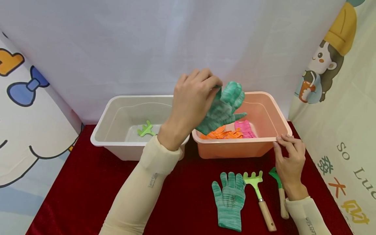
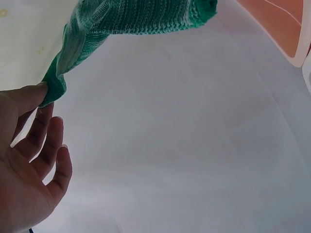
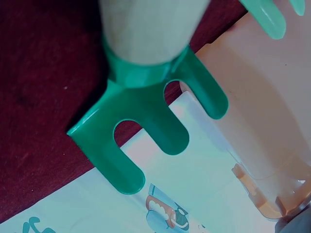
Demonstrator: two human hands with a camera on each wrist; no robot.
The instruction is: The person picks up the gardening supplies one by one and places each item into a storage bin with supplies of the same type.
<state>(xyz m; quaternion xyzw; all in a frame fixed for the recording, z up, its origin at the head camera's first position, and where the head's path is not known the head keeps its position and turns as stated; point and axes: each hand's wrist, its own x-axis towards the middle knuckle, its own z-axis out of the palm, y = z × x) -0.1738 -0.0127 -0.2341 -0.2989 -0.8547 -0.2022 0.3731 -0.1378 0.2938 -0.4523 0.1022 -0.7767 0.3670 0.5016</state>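
My left hand [image 1: 192, 101] pinches a green knit glove [image 1: 218, 112] between thumb and fingertips. The glove hangs above the left part of an orange tub [image 1: 235, 149]; the left wrist view shows the pinched end of the glove [image 2: 90, 36] close up. At the tub's front right corner, my right hand [image 1: 290, 160] grips the rim, fingers on top and thumb on the outer side. Orange gloves [image 1: 226, 133] and a pink glove [image 1: 246, 128] lie inside this tub. A second green glove [image 1: 230, 202] lies flat on the red cloth in front.
A white tub [image 1: 117, 144] on the left holds a light green rake head [image 1: 146, 129]. On the red cloth [image 1: 88, 189] lie a light green hand rake [image 1: 259, 192] and a dark green pronged tool [image 1: 281, 195], partly behind my right hand. White curtain hangs behind.
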